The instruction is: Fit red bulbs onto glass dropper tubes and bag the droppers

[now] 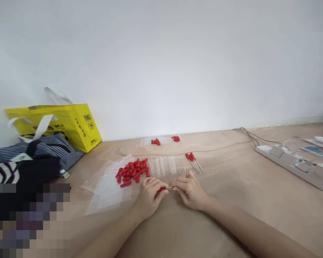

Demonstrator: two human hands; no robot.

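Note:
My left hand (151,195) is closed around a red rubber dropper bulb (162,189). Between thumb and fingers, my right hand (190,191) pinches a thin clear dropper tube (169,187), whose end meets the bulb; how deep it sits inside I cannot tell. Just beyond my hands lies a row of loose clear tubes (165,165). A pile of red bulbs (131,170) rests to the left on a clear plastic bag (107,191). Several droppers with red bulbs on their tubes (195,163) lie side by side at the right end of the row.
Near the wall is another clear bag (165,141) with small red bulbs in it. On the left stand a yellow bag (83,125) and a striped cloth bag (64,150). A white power strip (290,165) with plugs and papers (321,147) are at the right.

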